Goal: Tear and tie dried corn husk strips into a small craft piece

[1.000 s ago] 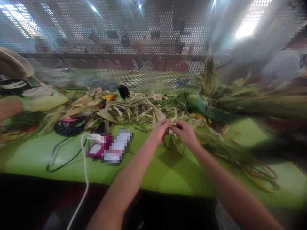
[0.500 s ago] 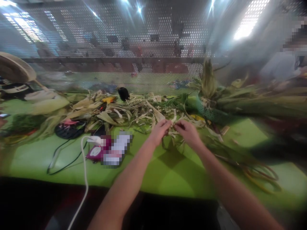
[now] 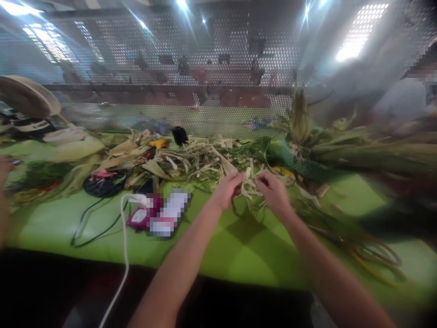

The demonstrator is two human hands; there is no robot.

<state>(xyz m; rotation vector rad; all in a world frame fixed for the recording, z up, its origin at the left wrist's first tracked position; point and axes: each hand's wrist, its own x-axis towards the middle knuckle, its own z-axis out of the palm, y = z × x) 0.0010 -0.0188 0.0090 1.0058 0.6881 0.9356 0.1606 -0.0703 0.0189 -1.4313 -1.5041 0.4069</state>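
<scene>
Pale strips of dried leaf, like corn husk (image 3: 250, 184), stand in a small bunch between my hands over the green table. The fingers of my left hand (image 3: 228, 190) are closed in a pinch on the bunch from its left side. My right hand (image 3: 274, 190) is just to the right, thumb and fingers pinched together near the strips. What its fingertips hold, if anything, is too small to make out. Loose strip ends hang below the hands and throw a shadow on the tabletop.
A heap of dry husks (image 3: 164, 166) runs along the back. Left lie a white cable (image 3: 124, 237), a magenta power bank (image 3: 139, 217) and a blurred-out phone (image 3: 170, 214). Right are a green basket (image 3: 300, 159), long leaves (image 3: 375, 152) and yellow loops (image 3: 375, 262). A person sits at far right.
My right hand has moved slightly to the right, away from my left, widening the gap between them. The whole view has shifted a little. Part of another person's arm shows at the left edge.
</scene>
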